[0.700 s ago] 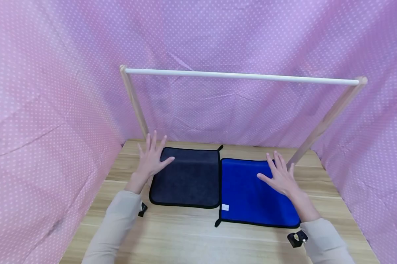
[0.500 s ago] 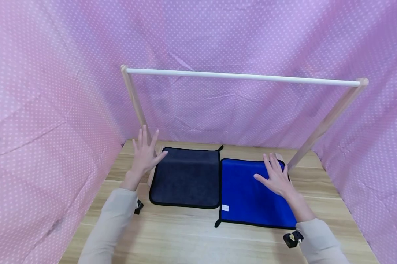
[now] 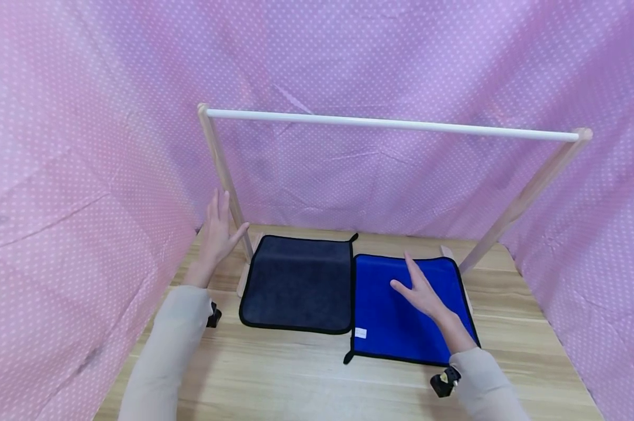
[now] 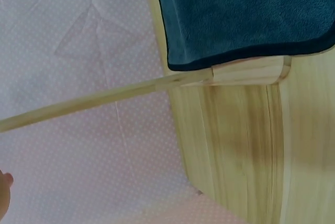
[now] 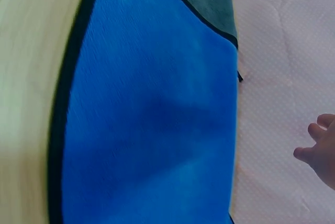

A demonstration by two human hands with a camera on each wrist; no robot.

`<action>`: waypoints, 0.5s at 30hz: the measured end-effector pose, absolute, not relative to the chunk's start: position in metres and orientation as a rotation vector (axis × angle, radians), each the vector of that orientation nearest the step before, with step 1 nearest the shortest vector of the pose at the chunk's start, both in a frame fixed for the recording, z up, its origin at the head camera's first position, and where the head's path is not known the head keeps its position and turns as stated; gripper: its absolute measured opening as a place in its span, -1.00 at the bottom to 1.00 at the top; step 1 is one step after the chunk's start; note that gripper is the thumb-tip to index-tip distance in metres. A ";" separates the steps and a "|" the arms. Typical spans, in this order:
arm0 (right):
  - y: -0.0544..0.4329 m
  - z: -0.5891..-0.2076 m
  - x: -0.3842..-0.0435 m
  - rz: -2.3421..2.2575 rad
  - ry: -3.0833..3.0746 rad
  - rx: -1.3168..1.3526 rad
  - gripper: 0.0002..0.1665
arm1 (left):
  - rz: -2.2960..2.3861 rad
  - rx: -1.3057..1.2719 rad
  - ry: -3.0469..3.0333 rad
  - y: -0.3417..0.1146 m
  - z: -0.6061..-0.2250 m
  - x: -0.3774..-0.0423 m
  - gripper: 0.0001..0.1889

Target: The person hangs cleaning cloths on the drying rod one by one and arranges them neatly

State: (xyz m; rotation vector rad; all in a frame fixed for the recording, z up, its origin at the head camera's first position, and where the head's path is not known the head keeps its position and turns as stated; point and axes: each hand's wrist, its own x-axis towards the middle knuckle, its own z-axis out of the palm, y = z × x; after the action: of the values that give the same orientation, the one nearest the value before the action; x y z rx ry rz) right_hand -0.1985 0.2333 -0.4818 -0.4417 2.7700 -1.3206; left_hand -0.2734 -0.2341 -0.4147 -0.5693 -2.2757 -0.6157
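Observation:
Fingers extended, my left hand [image 3: 215,237] is at the left post [image 3: 222,166] of a wooden rack, overlapping it in the head view and holding nothing. My right hand [image 3: 421,293] hovers over a blue towel [image 3: 380,304] with thumb and fingers spread apart, also holding nothing. Black trim edges the towel, and a white label [image 3: 360,333] sits at its near left. Left of it lies a dark grey towel [image 3: 298,283] with the same black trim, flat on the table. In the right wrist view, fingertips [image 5: 303,153] show at the right edge, away from the blue cloth.
A white rod [image 3: 390,123] joins the tops of the left post and the right wooden post [image 3: 527,199], high above the towels. The rack's left foot [image 4: 254,71] lies beside the grey towel on the wooden table [image 3: 296,380]. Pink dotted curtains [image 3: 85,175] enclose the sides and back.
My left hand has moved left, from the grey towel's edge toward the left post. My right hand has shifted left over the blue towel and turned more edge-on. Both towels stay put.

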 end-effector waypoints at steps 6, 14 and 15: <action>0.214 -0.495 -0.202 -1.461 2.695 -0.428 -0.05 | -0.624 -0.655 -2.219 -0.240 -0.407 -0.283 -0.19; 0.183 -0.517 -0.208 -1.564 2.615 -0.374 -0.06 | -0.737 -0.588 -2.330 -0.241 -0.395 -0.290 -0.28; 0.179 -0.520 -0.209 -1.580 2.598 -0.364 -0.07 | -0.746 -0.575 -2.352 -0.242 -0.394 -0.290 -0.29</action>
State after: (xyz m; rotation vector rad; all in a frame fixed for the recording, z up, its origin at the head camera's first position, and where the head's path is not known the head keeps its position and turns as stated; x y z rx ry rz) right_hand -0.2091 0.1789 -0.5200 -0.3642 2.5981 -1.5796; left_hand -0.2895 -0.2416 -0.3936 -0.5746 -2.3515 -0.7455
